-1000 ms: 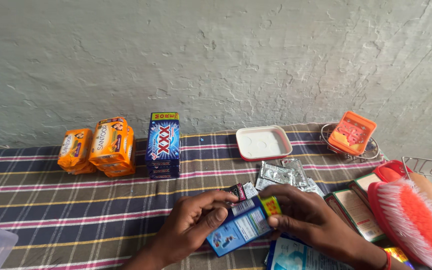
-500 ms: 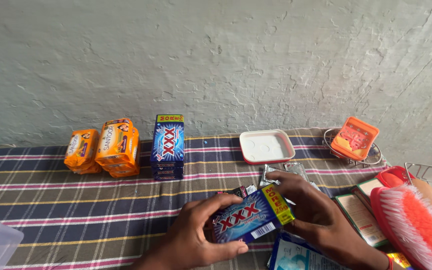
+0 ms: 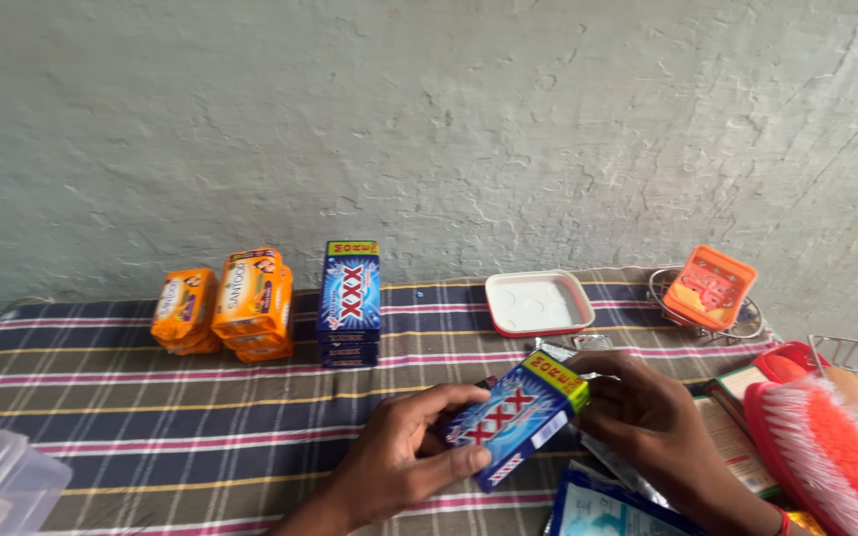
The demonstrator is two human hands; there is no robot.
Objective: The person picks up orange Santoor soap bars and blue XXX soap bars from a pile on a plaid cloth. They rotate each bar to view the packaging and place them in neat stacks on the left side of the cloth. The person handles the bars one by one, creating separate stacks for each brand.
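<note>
Blue box: I see the blue soap box above the striped cloth.
Hands: my left hand and right hand clamp its ends.
Change: a second ago its back showed; now its front faces up.

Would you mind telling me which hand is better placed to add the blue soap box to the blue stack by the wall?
Probably the left hand: it grips the blue soap box and sits nearer the blue stack; the right hand is farther.

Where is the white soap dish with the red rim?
The white soap dish sits on the striped cloth by the wall, right of the blue box stack and left of the orange dish.
</note>
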